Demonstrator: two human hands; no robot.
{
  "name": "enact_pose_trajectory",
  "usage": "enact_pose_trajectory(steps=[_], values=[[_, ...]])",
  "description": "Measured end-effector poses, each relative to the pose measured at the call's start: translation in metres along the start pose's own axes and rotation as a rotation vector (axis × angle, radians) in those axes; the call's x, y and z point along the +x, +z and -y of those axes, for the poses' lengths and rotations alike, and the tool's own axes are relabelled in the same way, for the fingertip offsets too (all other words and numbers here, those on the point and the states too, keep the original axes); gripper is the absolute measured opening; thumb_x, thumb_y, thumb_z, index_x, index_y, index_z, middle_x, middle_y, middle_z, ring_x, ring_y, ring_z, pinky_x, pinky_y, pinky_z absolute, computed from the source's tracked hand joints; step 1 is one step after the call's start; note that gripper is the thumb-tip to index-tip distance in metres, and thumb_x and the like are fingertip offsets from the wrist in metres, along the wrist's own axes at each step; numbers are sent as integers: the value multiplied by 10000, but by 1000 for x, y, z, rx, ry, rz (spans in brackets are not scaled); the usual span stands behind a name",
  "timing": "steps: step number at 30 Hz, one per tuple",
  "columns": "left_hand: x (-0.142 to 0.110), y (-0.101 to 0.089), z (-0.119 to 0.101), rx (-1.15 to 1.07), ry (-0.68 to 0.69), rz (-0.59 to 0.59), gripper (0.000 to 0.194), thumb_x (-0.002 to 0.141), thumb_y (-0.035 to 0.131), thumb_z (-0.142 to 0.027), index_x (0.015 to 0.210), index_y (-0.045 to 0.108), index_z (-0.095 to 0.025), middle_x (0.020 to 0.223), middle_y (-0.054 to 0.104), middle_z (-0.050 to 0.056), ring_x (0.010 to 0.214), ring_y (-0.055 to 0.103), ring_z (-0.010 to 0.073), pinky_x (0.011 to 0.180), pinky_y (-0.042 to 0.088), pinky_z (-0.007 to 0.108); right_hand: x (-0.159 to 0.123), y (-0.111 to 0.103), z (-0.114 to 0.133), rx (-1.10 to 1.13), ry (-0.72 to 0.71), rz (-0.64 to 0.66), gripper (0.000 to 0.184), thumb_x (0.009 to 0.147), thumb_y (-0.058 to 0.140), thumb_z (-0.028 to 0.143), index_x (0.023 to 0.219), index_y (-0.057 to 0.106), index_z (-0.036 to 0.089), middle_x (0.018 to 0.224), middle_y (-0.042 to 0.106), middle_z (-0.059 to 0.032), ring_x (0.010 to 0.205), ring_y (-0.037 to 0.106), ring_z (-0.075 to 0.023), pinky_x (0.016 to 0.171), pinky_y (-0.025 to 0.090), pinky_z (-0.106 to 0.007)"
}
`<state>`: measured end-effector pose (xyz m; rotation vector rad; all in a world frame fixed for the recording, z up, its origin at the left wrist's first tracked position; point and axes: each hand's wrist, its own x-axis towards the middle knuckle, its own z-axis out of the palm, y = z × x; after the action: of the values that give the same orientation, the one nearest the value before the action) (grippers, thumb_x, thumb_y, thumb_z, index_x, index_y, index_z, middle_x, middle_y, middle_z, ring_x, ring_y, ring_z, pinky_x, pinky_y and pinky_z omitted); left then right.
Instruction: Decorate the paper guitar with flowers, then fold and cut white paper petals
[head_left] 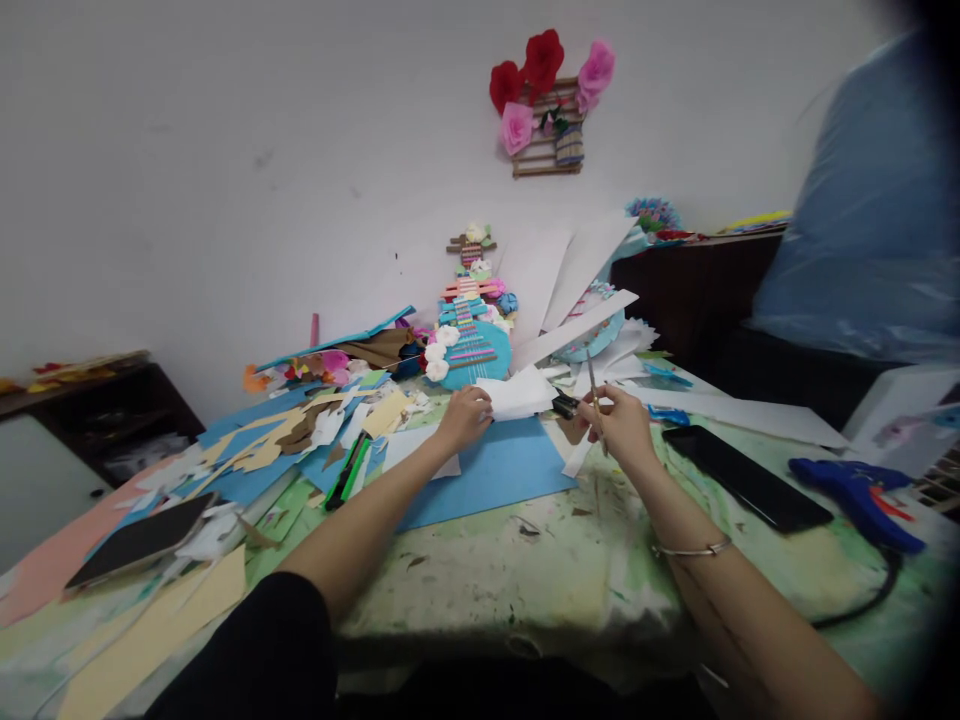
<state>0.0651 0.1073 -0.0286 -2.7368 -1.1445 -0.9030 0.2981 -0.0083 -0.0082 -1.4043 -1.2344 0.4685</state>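
Note:
My left hand [466, 415] is closed on the near edge of a white folded paper piece [519, 392], held just above a blue paper sheet [499, 470] lying on the table. My right hand [619, 420] is closed on a pair of scissors [592, 395]; the dark handles sit at my fingers and the thin blades point upward beside the white paper. A thin bracelet [690, 549] circles my right wrist.
A black phone [746, 477] and a blue glue gun [862, 497] lie to the right. A pile of paper scraps [300, 430], a green-black cutter [346, 470] and a dark tablet [142, 540] lie left. A blue paper guitar [472, 345] leans on the wall.

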Motion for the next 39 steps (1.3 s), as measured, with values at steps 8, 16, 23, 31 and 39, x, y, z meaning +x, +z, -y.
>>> enact_pose_trajectory(steps=[8, 16, 23, 31, 39], values=[[-8, -18, -20, -232, -199, -148, 134, 750, 640, -285, 723, 690, -163, 924, 694, 92, 873, 605, 208, 800, 445, 337, -3, 18, -5, 467, 235, 264, 380, 641, 731, 411, 798, 469, 186, 601, 656, -30, 428, 586, -126, 365, 419, -194], [-43, -9, -94, -771, -362, -173, 204, 689, 658, -345, 640, 707, -153, 846, 674, 90, 810, 602, 198, 642, 435, 265, -10, 40, -6, 645, 275, 177, 463, 493, 815, 360, 730, 455, 190, 549, 595, 42, 505, 614, -134, 509, 536, -253], [-51, -31, -111, -541, -261, -229, 289, 672, 683, -316, 934, 669, -195, 1055, 617, 87, 939, 554, 218, 724, 435, 296, -15, 27, 6, 625, 95, 305, 409, 475, 820, 281, 672, 483, 160, 525, 484, 84, 441, 460, -45, 420, 390, -158], [-27, -77, -95, -854, -311, 346, 340, 650, 688, -453, 738, 662, -125, 714, 632, 44, 681, 570, 175, 608, 402, 260, -29, 17, 18, 555, -76, 780, 376, 542, 815, 265, 699, 493, 151, 552, 488, 74, 436, 426, -37, 401, 322, -155], [-36, -63, -83, -1152, -539, 322, 274, 536, 791, -322, 656, 677, -104, 593, 617, 26, 490, 518, 100, 465, 351, 203, -30, 22, 16, 543, 19, 767, 400, 596, 778, 402, 732, 489, 161, 506, 459, 83, 379, 392, -38, 350, 264, -154]])
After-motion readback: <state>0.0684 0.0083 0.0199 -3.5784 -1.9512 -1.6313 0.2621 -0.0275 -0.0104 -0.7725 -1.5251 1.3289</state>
